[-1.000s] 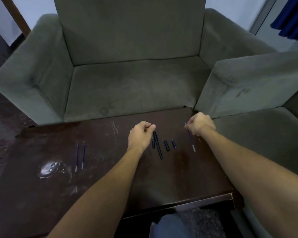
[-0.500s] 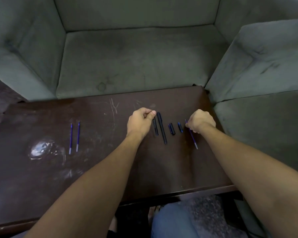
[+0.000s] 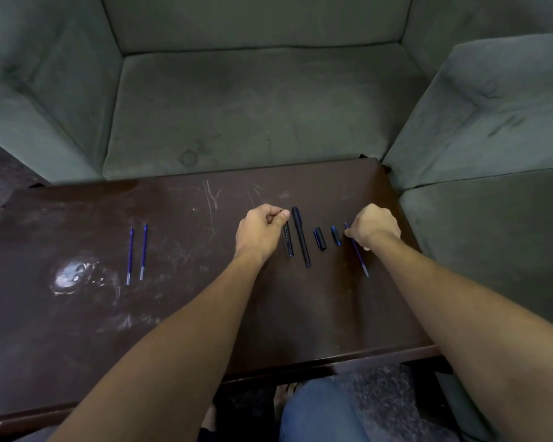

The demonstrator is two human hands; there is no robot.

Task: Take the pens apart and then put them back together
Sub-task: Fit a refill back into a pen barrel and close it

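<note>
Pen parts lie in a row on the dark wooden table. My left hand pinches the top of a black pen barrel that rests on the table. Beside it lies a longer black pen, then a black cap and a small blue piece. My right hand grips a thin blue refill whose lower end slants toward me. Two more blue refills lie side by side at the left.
A green sofa seat stands right behind the table, with a second green cushion against the table's right edge. A light glare spot shines on the table at left. My knees show under the near edge.
The camera has tilted down and drawn closer, so the sofa back left the view. Both hands hold the same parts and have barely shifted.
</note>
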